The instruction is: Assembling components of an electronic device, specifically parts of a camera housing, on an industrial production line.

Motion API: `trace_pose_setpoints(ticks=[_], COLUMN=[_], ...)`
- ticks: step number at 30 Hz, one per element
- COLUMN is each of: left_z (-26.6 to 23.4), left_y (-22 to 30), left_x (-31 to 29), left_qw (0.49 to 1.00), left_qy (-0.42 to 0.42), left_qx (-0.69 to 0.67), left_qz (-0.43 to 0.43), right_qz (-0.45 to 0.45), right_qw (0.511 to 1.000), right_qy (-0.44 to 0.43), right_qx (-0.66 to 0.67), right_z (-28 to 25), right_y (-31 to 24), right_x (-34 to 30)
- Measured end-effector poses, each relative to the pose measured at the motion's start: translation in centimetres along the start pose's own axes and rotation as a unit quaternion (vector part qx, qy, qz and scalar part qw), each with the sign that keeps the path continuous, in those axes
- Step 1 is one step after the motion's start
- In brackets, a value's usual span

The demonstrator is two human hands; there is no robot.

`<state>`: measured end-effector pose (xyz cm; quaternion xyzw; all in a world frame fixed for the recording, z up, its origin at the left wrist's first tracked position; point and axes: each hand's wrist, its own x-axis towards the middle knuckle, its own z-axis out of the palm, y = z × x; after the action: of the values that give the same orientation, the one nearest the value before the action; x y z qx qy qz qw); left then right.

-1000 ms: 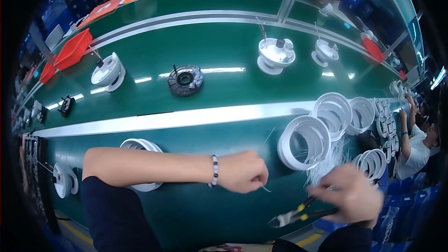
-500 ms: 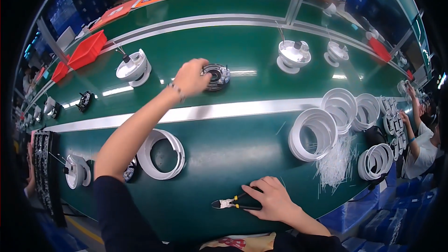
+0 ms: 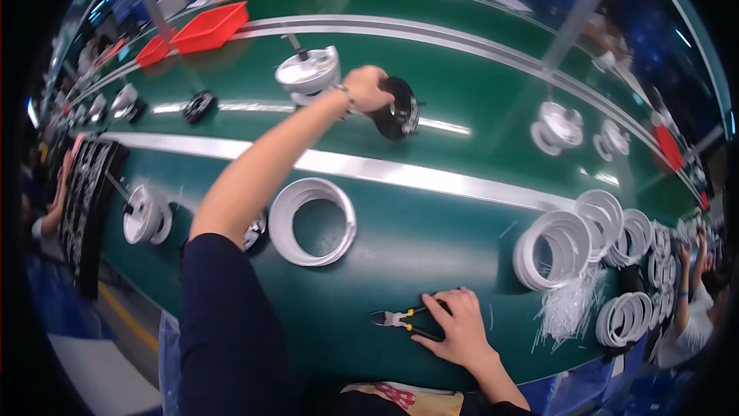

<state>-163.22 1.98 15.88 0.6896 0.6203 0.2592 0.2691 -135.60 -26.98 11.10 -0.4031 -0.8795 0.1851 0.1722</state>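
My left hand (image 3: pixel 366 91) reaches far over the green line and grips the edge of a round black part (image 3: pixel 399 110). That part is tipped up on its side, its flat dark face toward my hand. Just behind my wrist stands a white lamp-like housing (image 3: pixel 306 70) with wires sticking up. My right hand (image 3: pixel 459 327) rests low on the near table, closed around the black handles of a pair of diagonal cutters (image 3: pixel 394 319), whose jaws point left. A wide white ring (image 3: pixel 279 223) lies beside my left forearm, which partly hides a dark round part (image 3: pixel 255 231).
Stacked white rings (image 3: pixel 531 258) and a heap of clear strips (image 3: pixel 566 312) lie at the right. A white housing (image 3: pixel 146 216) and a black rack (image 3: pixel 91 208) are at the left. Red bins (image 3: pixel 212 30) stand behind. A metal strip (image 3: pixel 385 173) divides the surfaces. A co-worker (image 3: pixel 685 331) is far right.
My left hand has tipped the round black part from lying flat to standing on its side. The whole view has swung left. My right hand keeps its hold on the cutters.
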Motion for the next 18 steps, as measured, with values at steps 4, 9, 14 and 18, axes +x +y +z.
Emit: trace_pose_setpoints(ticks=[4, 9, 14, 18], left_z=[-11.5, -18.7, -19.9, -20.3], left_y=[-4.5, -19.1, -26.0, -21.9], left_x=[-8.5, -18.1, -26.5, -23.9], left_qw=[0.997, 0.993, 0.953, 0.894], left_qy=[-0.004, 0.075, -0.001, -0.083], left_qx=[-0.064, 0.089, 0.04, 0.326], left_qz=[-0.042, -0.015, -0.301, -0.296], right_qz=[-0.004, -0.01, -0.034, -0.046], right_qw=[1.0, 1.0, 0.999, 0.998], right_qy=[0.009, 0.022, 0.005, 0.033], right_qx=[-0.004, -0.009, 0.005, 0.013], right_z=[0.3, 0.2, -0.2, 0.4], right_y=[-0.7, -1.2, -0.7, -0.2], right_x=[0.3, 0.1, -0.4, -0.7])
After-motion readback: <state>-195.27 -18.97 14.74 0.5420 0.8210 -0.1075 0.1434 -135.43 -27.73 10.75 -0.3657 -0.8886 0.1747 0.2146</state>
